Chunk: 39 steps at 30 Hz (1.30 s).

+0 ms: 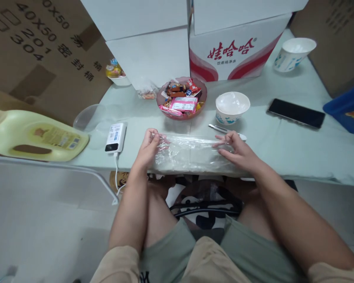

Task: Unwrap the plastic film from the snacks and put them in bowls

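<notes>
A clear plastic bag lies stretched out flat and wrinkled at the front edge of the table. My left hand is closed on its left end, thumb and fingers pinched together. At the right end, my right hand holds the film between thumb and fingers, its fingertips seen partly through the plastic. Just behind my right hand is a slim metal tool with a white handle, partly hidden by the fingers. A white paper bowl with blue print stands behind that tool.
A pink glass bowl of wrapped snacks stands before white cartons. To the right are a phone and a paper cup. At left are a white power bank with a cable and a yellow jug on its side.
</notes>
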{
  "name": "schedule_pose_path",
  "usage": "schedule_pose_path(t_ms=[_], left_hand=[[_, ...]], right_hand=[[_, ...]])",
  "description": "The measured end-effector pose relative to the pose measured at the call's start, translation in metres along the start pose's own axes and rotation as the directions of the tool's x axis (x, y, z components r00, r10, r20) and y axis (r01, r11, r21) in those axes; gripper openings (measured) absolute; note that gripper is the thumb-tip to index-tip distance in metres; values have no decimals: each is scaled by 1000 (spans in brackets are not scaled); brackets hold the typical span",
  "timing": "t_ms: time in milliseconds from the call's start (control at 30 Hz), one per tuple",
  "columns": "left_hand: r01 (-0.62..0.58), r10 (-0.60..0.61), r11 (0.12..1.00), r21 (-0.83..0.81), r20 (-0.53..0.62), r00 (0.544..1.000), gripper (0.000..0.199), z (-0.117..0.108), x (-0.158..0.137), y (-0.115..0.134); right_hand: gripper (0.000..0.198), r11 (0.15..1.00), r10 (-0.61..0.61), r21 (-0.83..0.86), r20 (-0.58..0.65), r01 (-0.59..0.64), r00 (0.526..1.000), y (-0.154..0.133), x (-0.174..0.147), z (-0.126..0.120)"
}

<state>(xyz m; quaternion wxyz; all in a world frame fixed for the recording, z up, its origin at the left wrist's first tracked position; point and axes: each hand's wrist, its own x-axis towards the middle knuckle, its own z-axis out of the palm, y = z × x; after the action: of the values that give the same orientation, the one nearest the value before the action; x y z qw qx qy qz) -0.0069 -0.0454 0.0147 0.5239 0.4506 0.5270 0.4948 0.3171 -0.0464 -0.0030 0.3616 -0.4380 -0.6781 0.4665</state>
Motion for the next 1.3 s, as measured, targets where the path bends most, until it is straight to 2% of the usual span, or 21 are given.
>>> schedule_pose_path(t_ms=[133, 233, 333, 400, 533, 633, 700, 733, 800, 867, 933, 1000, 1067, 1100, 1200, 1300], left_hand=[[-48, 57, 982, 184, -42, 998, 53, 7, 15, -13], [-40, 54, 975, 218, -60, 997, 52, 9, 25, -16], [62, -53, 987, 147, -65, 996, 58, 7, 30, -10], [166, -166, 984, 67, -6, 986, 70, 5, 31, -5], [247, -246, 969, 15, 152, 957, 108, 1, 26, 0], [250, -256, 967, 55, 162, 953, 105, 0, 23, -2], [255, -263, 964, 69, 147, 954, 97, -1, 21, -2], [258, -268, 963, 76, 156, 951, 95, 0, 20, -1], [265, -278, 960, 89, 220, 935, 94, 2, 18, 0], [269, -284, 959, 91, 324, 902, 93, 7, 16, 1], [276, -283, 958, 77, 421, 862, 92, 14, 14, 1], [292, -290, 954, 73, 486, 825, 92, 22, 14, 0], [309, -316, 946, 103, 519, 794, 93, 30, 15, -1], [312, -333, 941, 130, 521, 786, 93, 32, 15, -2], [291, -355, 934, 205, 456, 816, 91, 36, 17, -5], [254, -333, 934, 249, 360, 872, 83, 31, 19, -8]], right_hand=[[42, 988, 147, 48, -96, -143, 984, -2, 0, -1], [49, 980, 199, 22, -186, -199, 962, -2, 1, -8], [46, 963, 267, 23, -244, -269, 932, 0, 5, -14], [46, 946, 325, 90, -256, -312, 910, 1, 8, -14], [49, 920, 389, 154, -244, -361, 888, 1, 8, -16], [56, 909, 415, 56, -55, -412, 908, 1, -1, -32], [55, 917, 399, -3, 29, -399, 916, 2, -8, -46], [53, 929, 371, -8, -8, -371, 929, 2, -10, -51], [47, 963, 264, -1, -185, -268, 947, 2, -12, -54], [38, 989, 140, -15, -275, -149, 951, 1, -9, -44], [37, 998, 65, 24, -173, -62, 983, -3, -2, -26], [50, 994, 51, 96, 22, -53, 998, -7, 4, -4], [63, 992, 81, 83, 191, -99, 978, -9, 9, 16], [60, 992, 111, 36, 250, -123, 962, -9, 10, 24], [22, 980, 198, -82, 301, -181, 933, -8, 11, 36], [8, 969, 245, -47, 288, -242, 926, -6, 11, 36]])
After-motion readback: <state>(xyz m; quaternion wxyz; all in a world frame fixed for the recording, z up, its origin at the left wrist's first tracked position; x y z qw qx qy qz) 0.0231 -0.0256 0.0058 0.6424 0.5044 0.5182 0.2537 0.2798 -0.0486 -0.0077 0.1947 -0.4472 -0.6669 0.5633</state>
